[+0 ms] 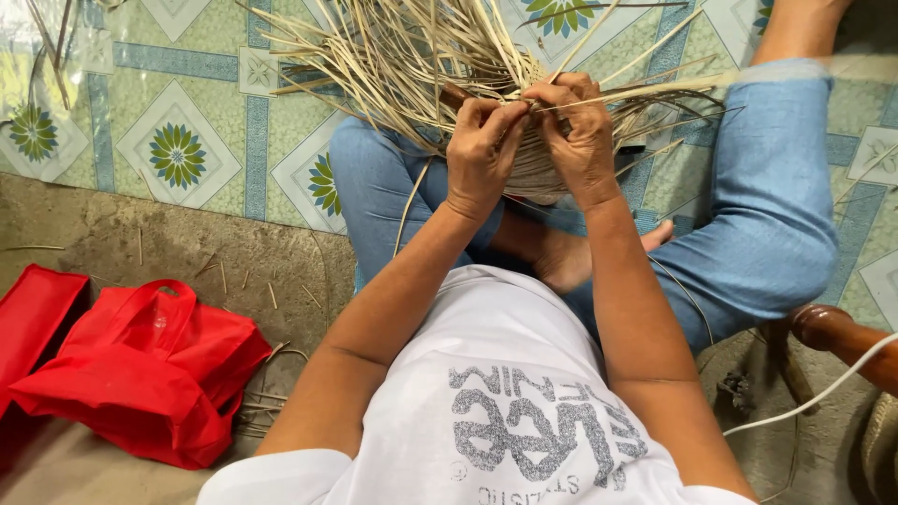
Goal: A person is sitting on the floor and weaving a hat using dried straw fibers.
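I sit cross-legged in blue jeans with a half-woven basket of pale straw strips (440, 56) on my lap. Many loose strips fan out from it to the far side and to the right. My left hand (481, 150) pinches strips at the basket's near edge, fingers curled shut around them. My right hand (578, 131) is close beside it, thumb and fingers gripping a long strip that runs off to the right. The two hands almost touch. The woven body of the basket is mostly hidden behind my hands.
A red fabric bag (145, 374) lies on the bare concrete at my left, with another red bag (33, 313) beside it. A patterned floor mat (178, 140) covers the far ground. A wooden furniture leg (828, 327) and a white cable (814, 397) are at right.
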